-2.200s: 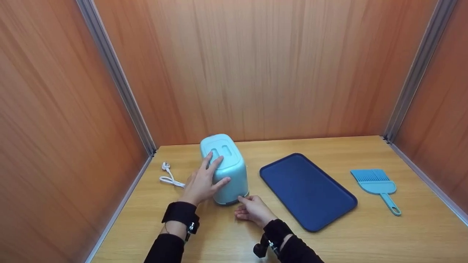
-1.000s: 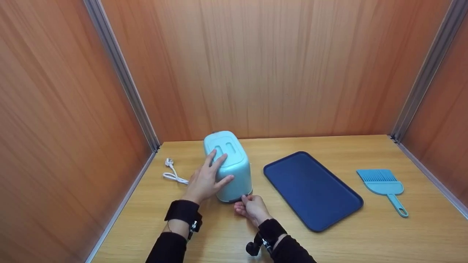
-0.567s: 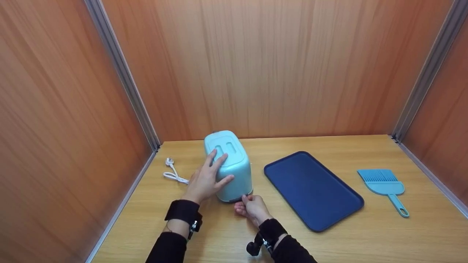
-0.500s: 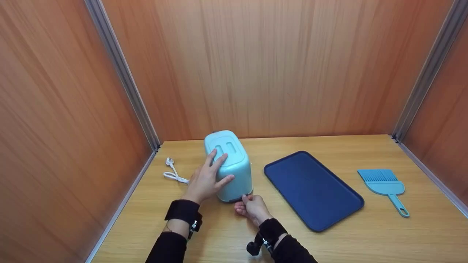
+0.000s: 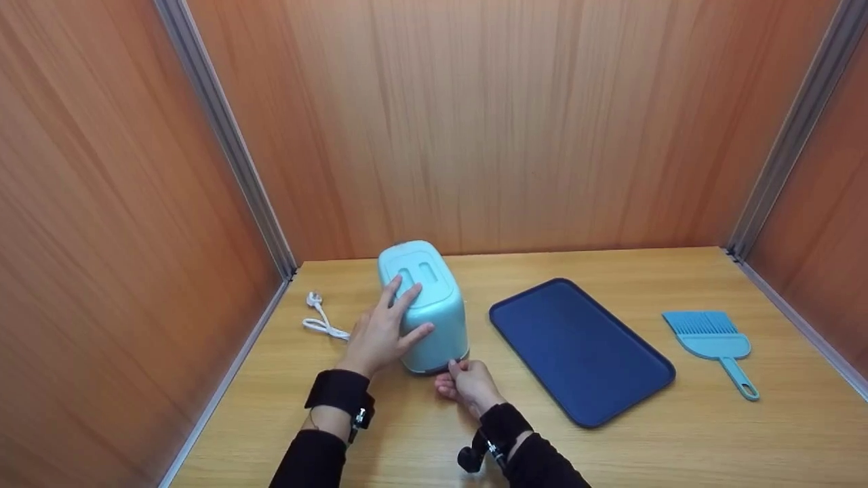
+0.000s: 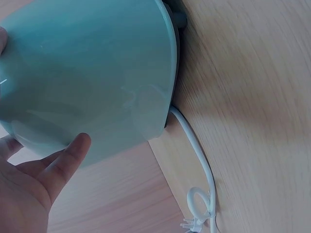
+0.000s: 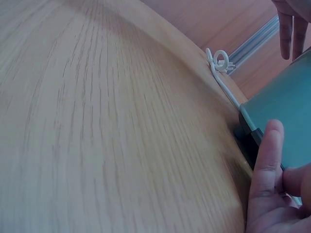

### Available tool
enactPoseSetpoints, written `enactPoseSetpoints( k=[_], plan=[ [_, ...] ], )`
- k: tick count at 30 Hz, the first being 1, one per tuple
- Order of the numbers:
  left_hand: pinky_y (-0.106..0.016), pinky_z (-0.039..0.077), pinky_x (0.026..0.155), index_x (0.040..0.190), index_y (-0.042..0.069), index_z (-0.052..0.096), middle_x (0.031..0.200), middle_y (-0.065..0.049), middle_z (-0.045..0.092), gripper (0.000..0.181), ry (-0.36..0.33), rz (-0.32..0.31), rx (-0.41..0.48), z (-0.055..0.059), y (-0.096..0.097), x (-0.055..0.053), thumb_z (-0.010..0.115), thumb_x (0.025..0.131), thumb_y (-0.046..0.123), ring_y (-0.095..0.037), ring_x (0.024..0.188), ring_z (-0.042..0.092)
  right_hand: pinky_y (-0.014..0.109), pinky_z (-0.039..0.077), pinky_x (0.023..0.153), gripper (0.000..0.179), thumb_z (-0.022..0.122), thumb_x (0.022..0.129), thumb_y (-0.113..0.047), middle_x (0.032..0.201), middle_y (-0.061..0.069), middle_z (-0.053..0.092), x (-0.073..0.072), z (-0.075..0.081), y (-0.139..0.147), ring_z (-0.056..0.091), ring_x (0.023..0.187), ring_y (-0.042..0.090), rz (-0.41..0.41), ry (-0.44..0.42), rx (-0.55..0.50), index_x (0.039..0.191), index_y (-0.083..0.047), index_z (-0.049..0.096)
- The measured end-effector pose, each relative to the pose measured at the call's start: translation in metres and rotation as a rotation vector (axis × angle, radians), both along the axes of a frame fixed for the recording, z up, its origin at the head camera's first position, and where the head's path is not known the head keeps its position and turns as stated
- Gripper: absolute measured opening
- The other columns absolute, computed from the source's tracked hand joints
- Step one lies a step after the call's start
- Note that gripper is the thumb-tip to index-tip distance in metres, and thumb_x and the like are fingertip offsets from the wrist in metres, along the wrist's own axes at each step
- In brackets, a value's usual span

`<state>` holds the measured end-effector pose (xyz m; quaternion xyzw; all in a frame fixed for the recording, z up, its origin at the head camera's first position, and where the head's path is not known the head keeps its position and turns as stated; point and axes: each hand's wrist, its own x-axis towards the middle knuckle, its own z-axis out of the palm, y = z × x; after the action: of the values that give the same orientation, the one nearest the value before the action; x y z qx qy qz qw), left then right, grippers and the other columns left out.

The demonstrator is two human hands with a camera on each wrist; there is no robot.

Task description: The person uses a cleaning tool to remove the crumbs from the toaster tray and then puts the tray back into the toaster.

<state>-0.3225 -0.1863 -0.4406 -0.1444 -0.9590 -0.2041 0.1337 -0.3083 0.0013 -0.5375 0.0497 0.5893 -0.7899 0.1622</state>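
A light turquoise toaster (image 5: 444, 332) stands upright on the table, its lid with two raised bars on top and a dark strip along its base. My left hand (image 5: 376, 335) holds it from the left, fingers over the lid and thumb on the near end wall. At the toaster's near bottom edge, my right hand (image 5: 475, 388) pinches the base between thumb and bent forefinger. The right wrist view shows that forefinger (image 7: 267, 160) along the dark base part (image 7: 251, 145); what exactly lies between the fingertips is hidden.
The toaster's white cord (image 5: 325, 329), bundled, lies left of it with the plug (image 5: 313, 299) beyond. A dark blue tray (image 5: 583, 352) lies flat to the right. Further right is a turquoise brush (image 5: 712, 346). Wood panels enclose the back and sides of the table.
My right hand's fingers have drawn in and closed up at the toaster's bottom edge. The left hand stays on the toaster. The head view has shifted slightly.
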Motion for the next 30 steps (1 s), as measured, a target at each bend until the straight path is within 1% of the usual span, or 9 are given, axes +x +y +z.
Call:
enactPoseSetpoints(
  k=[3,6,10,17,25,30],
  plan=[
    [-0.061,0.054,0.110,0.166,0.038,0.039,0.180,-0.011,0.023,0.079,0.006,0.004,0.004,0.0017,-0.0009,0.0013,0.066,0.098,0.068,-0.046,0.129,0.065,0.017,0.059,0.063,0.020,0.042,0.115,-0.006,0.077,0.006,0.066,0.0006,0.0026,-0.0010,0.066,0.066,0.009,0.006,-0.003,0.006,0.111,0.011,0.052],
    [-0.060,0.055,0.109,0.166,0.039,0.039,0.180,-0.010,0.022,0.079,-0.002,0.007,0.010,0.0038,-0.0014,0.0027,0.066,0.098,0.068,-0.045,0.128,0.066,0.017,0.059,0.063,0.020,0.042,0.115,-0.006,0.076,0.006,0.066,0.0016,0.0042,-0.0016,0.066,0.065,0.009,0.009,-0.007,0.016,0.111,0.010,0.053],
    [-0.062,0.053,0.112,0.167,0.040,0.037,0.181,-0.008,0.020,0.080,-0.022,0.011,0.013,0.0048,-0.0021,0.0032,0.066,0.098,0.068,-0.046,0.134,0.063,0.017,0.059,0.062,0.019,0.042,0.115,-0.007,0.076,0.005,0.066,0.0028,0.0049,-0.0022,0.067,0.065,0.009,0.007,-0.019,0.032,0.110,0.009,0.053],
    [-0.063,0.053,0.111,0.166,0.038,0.039,0.179,-0.011,0.025,0.080,0.004,0.017,-0.013,0.0036,-0.0023,0.0040,0.065,0.098,0.069,-0.048,0.133,0.063,0.018,0.060,0.064,0.023,0.042,0.116,-0.009,0.078,0.006,0.065,0.0042,0.0030,-0.0025,0.068,0.064,0.008,0.023,-0.008,0.035,0.115,0.012,0.052],
    [-0.065,0.052,0.111,0.167,0.038,0.039,0.180,-0.011,0.023,0.080,0.002,0.017,-0.008,0.0037,-0.0021,0.0047,0.065,0.098,0.068,-0.050,0.137,0.060,0.017,0.059,0.060,0.030,0.044,0.116,-0.013,0.070,0.003,0.066,0.0064,0.0051,-0.0022,0.067,0.059,0.005,0.011,-0.005,0.034,0.116,0.014,0.055],
    [-0.064,0.052,0.111,0.167,0.038,0.038,0.180,-0.011,0.022,0.080,-0.008,0.015,-0.007,0.0025,-0.0014,0.0053,0.065,0.098,0.068,-0.049,0.137,0.061,0.017,0.060,0.062,0.030,0.044,0.116,-0.012,0.071,0.003,0.067,0.0072,0.0050,-0.0007,0.068,0.059,0.006,0.007,-0.016,0.025,0.119,0.016,0.055]
  ],
)
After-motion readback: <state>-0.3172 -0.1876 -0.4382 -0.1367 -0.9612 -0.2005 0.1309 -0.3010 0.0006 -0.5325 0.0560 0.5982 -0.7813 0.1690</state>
